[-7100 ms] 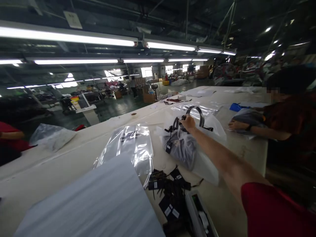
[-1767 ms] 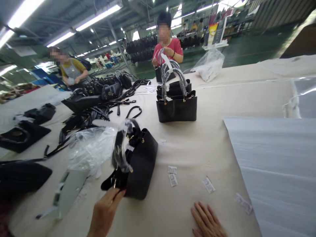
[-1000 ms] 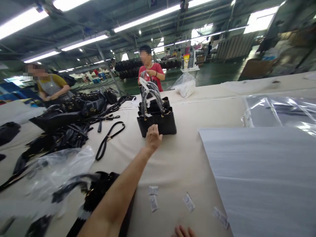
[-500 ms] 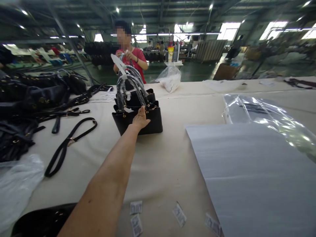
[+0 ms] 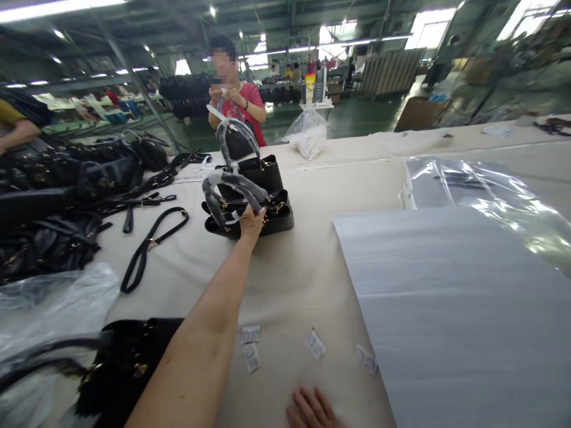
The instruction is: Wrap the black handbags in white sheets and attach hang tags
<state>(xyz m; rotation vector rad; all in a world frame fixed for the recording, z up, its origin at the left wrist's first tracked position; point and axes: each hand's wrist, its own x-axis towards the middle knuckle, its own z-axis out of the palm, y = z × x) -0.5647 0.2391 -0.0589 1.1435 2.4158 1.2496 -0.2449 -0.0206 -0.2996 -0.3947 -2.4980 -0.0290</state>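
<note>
My left hand (image 5: 252, 222) reaches far across the table, its fingers closed over the top edge of a black handbag (image 5: 281, 221). That bag tips toward me, and its plastic-wrapped handles (image 5: 236, 185) lean to the left. Right behind it stands another black handbag (image 5: 267, 172), its wrapped handles upright. At the bottom edge my right hand (image 5: 310, 409) shows only in part, fingers stretched out flat over the table, holding nothing. Small white printed packets (image 5: 316, 345) lie just beyond it. Beneath my left forearm is a black bag with gold fittings (image 5: 129, 356), partly hidden.
White sheets (image 5: 428, 285) and clear plastic bags (image 5: 482, 184) cover the right side. Black straps (image 5: 154, 244) and piled black bags (image 5: 89, 172) lie left, near crumpled clear plastic (image 5: 93, 297). Across the table, a person in red (image 5: 250, 101) handles another bag.
The gripped handbag has tipped toward me, and its handles have swung down and left, apart from the bag behind. My right hand has come into view at the bottom.
</note>
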